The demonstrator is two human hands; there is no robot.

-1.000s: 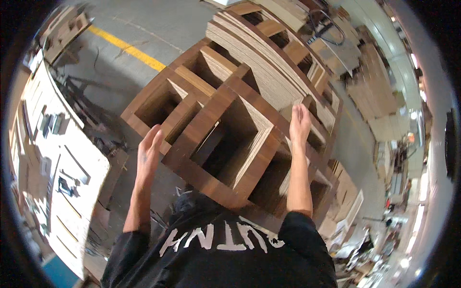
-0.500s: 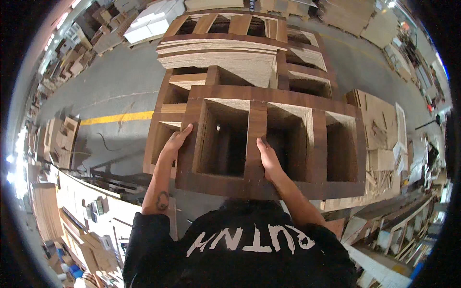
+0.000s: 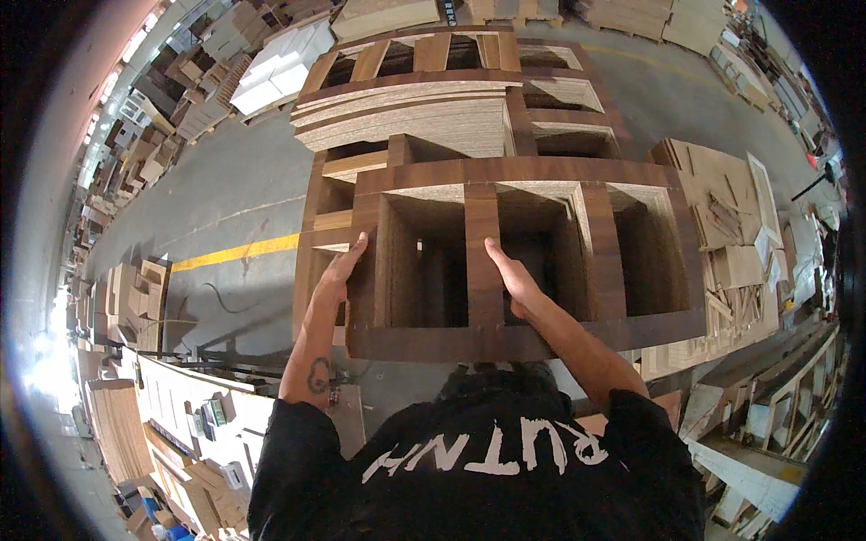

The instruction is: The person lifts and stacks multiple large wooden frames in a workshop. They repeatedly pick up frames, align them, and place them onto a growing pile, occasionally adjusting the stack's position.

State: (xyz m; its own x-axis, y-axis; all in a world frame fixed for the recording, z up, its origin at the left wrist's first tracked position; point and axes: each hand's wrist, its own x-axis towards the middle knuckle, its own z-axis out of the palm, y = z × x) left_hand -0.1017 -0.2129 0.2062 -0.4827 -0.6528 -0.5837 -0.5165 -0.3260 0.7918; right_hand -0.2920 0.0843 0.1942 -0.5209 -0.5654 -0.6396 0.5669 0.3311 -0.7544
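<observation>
A dark-brown wooden cabinet frame (image 3: 528,341) with several upright dividers and deep openings stands directly before me. My left hand (image 3: 341,270) grips its left side panel, thumb up along the front edge. On the middle divider (image 3: 483,212) lies my right hand (image 3: 519,275), its fingertips near the divider's edge and the other fingers partly hidden at the opening. Raw chipboard shows on the inner faces of the openings. Behind it, a stack of boards (image 3: 406,113) rests on more brown cabinet frames (image 3: 573,122).
To the right is a pallet of wooden panels and offcuts (image 3: 726,252). White boxes (image 3: 284,63) are stacked at the back left. A pale workbench (image 3: 203,388) with small tools stands at the lower left. A yellow line (image 3: 234,252) crosses the grey floor.
The view has turned slightly, so the cabinet frame's near edge sits a little further right. My right hand has slid slightly up the middle divider; my left stays on the side panel.
</observation>
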